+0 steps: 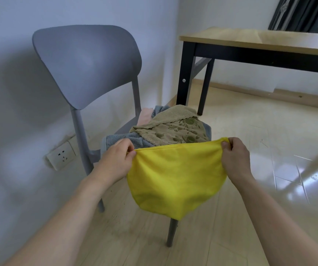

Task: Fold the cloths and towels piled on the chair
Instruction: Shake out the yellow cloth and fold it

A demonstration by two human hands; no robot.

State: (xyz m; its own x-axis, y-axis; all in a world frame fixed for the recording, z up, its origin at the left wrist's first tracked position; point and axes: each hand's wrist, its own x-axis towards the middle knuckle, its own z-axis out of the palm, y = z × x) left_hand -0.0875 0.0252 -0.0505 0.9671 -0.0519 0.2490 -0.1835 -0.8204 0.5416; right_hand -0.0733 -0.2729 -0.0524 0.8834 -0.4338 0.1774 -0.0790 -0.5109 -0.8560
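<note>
- Two hands hold a yellow cloth (175,179) stretched in the air in front of the chair (87,62).
- Left hand (116,160): fingers pinched on the cloth's upper left corner.
- Right hand (234,156): fingers pinched on the upper right corner.
- Behind it, a tan floral towel (171,127) lies atop a grey towel (123,141) on the seat.

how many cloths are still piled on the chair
3 in view, perhaps more hidden: a tan floral towel on top, a grey towel under it at the seat's front, and a pink cloth behind. The yellow cloth is held up by both hands.
</note>
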